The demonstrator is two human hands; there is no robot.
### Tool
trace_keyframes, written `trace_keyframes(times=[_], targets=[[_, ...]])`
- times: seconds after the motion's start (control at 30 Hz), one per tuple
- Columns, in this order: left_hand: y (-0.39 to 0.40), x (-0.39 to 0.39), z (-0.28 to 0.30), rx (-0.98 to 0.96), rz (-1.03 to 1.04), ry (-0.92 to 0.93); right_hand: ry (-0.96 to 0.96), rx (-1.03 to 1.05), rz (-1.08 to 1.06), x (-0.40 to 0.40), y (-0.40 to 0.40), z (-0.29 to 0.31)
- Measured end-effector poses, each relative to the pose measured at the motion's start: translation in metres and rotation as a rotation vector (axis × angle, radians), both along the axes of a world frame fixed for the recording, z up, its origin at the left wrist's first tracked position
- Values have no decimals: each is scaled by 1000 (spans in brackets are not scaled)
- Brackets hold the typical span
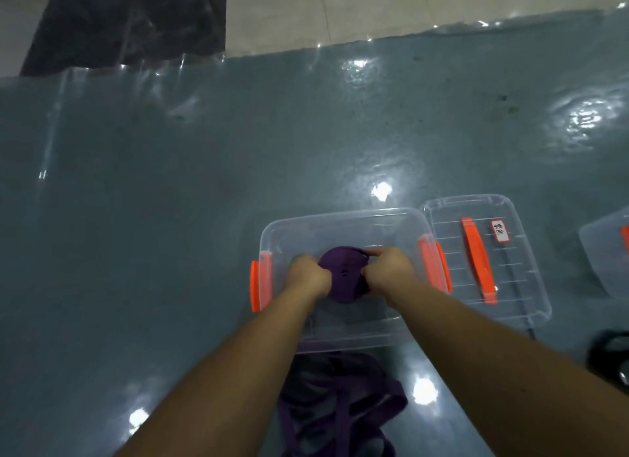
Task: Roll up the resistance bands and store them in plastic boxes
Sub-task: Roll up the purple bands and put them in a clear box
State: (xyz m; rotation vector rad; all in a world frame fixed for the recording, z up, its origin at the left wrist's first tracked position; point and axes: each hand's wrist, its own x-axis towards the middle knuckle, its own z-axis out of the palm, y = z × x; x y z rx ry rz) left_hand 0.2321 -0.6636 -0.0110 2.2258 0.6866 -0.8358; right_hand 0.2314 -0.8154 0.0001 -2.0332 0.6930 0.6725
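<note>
Our left hand [308,275] and right hand [388,268] clamp fingers round the rolled purple rubber resistance band [343,275], held inside the clear plastic box with orange latches [340,218]. We judge it light, springy and likely to uncoil, so we grip the rim on both sides. Box walls sit close around; the clear ribbed lid [510,252] lies just right. Loose purple bands [340,405] wait near us on the glossy grey floor sheet [136,218].
</note>
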Motion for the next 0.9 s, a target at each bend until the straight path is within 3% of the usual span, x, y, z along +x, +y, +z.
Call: trace_keyframes(times=[0.5, 0.77, 0.9], targets=[[2, -7, -12, -7, 72, -120, -4, -213, 200, 6, -1, -6], [-1, -6, -7, 45, -72, -69, 111, -337, 315, 6, 10, -1], [-4, -7, 11, 65, -214, 18, 171, -223, 363, 8, 9, 17]])
